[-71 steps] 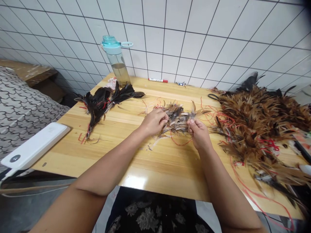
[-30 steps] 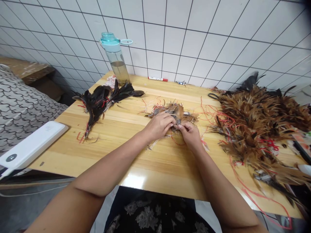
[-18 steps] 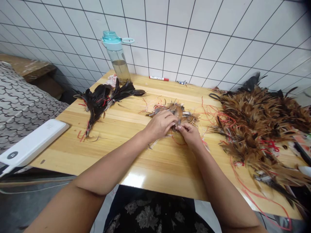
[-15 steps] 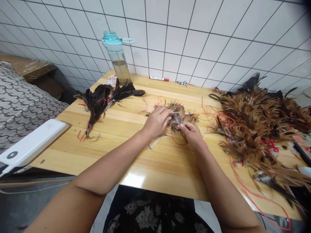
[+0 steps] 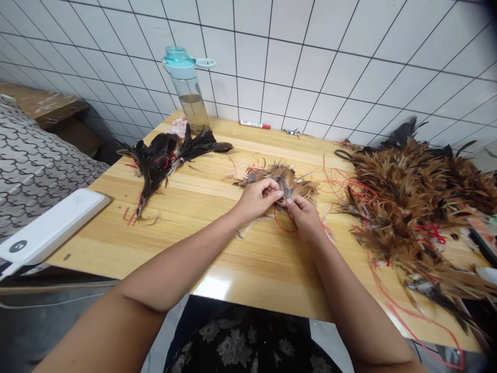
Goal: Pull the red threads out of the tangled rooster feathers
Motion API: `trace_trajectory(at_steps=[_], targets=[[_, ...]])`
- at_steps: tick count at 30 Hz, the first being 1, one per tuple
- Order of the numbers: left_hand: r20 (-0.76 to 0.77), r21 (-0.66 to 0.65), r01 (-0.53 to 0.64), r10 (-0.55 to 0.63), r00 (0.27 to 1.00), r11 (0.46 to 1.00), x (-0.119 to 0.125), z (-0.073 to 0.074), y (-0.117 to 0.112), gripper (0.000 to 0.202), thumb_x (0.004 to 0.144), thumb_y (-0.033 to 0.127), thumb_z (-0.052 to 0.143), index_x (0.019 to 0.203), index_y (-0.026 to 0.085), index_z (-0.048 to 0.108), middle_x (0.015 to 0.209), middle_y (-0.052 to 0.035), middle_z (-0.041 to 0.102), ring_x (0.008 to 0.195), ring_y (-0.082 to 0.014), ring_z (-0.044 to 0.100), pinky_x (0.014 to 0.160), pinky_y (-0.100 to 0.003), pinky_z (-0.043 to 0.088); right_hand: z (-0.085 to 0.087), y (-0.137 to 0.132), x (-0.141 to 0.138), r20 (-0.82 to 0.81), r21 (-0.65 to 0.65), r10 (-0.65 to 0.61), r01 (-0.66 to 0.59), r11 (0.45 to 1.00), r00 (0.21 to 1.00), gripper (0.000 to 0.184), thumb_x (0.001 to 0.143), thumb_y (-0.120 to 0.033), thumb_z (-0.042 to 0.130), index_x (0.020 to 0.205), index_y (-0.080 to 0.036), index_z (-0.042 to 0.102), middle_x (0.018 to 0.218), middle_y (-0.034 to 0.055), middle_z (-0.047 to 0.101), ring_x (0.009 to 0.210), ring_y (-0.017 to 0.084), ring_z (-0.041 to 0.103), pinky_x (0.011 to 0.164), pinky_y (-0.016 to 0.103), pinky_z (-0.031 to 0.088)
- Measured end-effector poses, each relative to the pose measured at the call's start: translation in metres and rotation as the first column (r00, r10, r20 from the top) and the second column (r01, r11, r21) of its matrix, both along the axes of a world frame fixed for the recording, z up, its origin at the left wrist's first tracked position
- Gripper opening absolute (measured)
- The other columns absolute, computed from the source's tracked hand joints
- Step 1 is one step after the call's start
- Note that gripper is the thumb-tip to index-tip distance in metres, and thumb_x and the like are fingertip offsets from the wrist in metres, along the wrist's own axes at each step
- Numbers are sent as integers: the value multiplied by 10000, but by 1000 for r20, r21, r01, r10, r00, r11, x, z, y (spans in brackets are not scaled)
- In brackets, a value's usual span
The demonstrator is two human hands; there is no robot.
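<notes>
In the middle of the wooden table, my left hand (image 5: 261, 197) is closed in a pinch, its fingertips at the base of a small grey-brown feather (image 5: 286, 181). My right hand (image 5: 305, 213) pinches the same feather's lower end from the other side, thumb against fingers. Behind and beneath both hands lies a loose heap of brown feathers (image 5: 306, 189). A loop of red string (image 5: 282, 228) curves out below my fingers. The fingertips nearly meet, and exactly what lies between the left ones is hard to see.
Black feathers (image 5: 157, 155) tied with red string lie at the left. A blue-lidded water bottle (image 5: 190, 98) and a red-capped marker (image 5: 254, 125) stand and lie by the tiled wall. A big pile of brown feathers (image 5: 411, 191) covers the right. A white power bank (image 5: 58, 223) is at the left edge.
My left hand has come down from over the feathers toward my right fingertips, and its thumb and fingers have closed together. My right hand has stayed nearly in place.
</notes>
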State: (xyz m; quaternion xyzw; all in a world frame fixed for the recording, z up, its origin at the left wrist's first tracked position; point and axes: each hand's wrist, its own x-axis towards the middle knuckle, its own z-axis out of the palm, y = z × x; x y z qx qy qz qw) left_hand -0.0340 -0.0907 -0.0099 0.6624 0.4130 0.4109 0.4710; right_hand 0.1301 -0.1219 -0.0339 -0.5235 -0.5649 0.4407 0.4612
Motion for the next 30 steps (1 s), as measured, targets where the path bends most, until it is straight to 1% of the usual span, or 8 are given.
trace_trajectory(at_steps=[7,11,16,18,22,25,27,30], targets=[[-54,29,44,-43,998,999,0,0,-2,145,806,283,574,747,155,538,661,19,581,596,-91,488,578,-211,371,-4,1,-4,-85,-51,27,-31,998,996,292,720,-486,695,723,-194,695,745,22,687,748,160,596,731,290,467],[-63,73,37,-33,997,997,0,0,-1,128,823,277,562,795,152,567,685,10,605,610,-96,507,590,-214,388,-3,1,-4,-111,-56,-4,-3,998,994,305,697,-501,714,722,-198,693,687,7,653,683,143,561,654,269,442],[-103,234,-105,132,986,966,-11,0,10,125,814,183,544,899,153,631,820,-21,628,717,-116,550,684,-239,438,5,1,0,-175,-79,-92,79,994,980,381,680,-566,718,737,-195,656,512,-51,470,511,93,393,496,231,313],[-209,324,-59,133,969,944,-17,0,15,142,796,131,536,881,157,647,832,-27,624,730,-125,546,712,-257,445,8,1,4,-203,-91,-127,111,990,971,404,670,-579,723,743,-191,640,495,-67,420,479,77,327,469,227,254],[-466,484,145,114,878,863,-22,-4,16,161,800,124,552,897,168,672,901,-61,629,895,-191,549,865,-342,437,13,2,9,-244,-67,-180,168,983,953,392,675,-559,725,749,-187,626,510,-68,412,484,74,315,476,234,229],[-584,501,227,133,801,835,-22,-7,15,190,806,143,562,949,181,681,976,-82,627,971,-226,525,910,-380,420,16,2,11,-269,-45,-202,197,979,942,374,670,-540,731,746,-188,632,522,-64,415,493,76,320,488,240,236],[-632,481,268,117,766,835,-23,-7,14,180,799,135,556,905,189,691,964,-80,626,959,-228,519,892,-377,423,17,2,12,-280,-37,-207,205,978,938,371,664,-535,736,740,-186,635,532,-62,421,496,75,321,495,243,241],[-627,476,289,89,774,831,-23,-6,14,184,786,103,529,824,186,689,924,-68,630,923,-210,529,875,-357,428,17,2,13,-279,-30,-205,204,978,938,362,672,-529,730,743,-186,635,539,-60,422,498,76,321,498,244,245]])
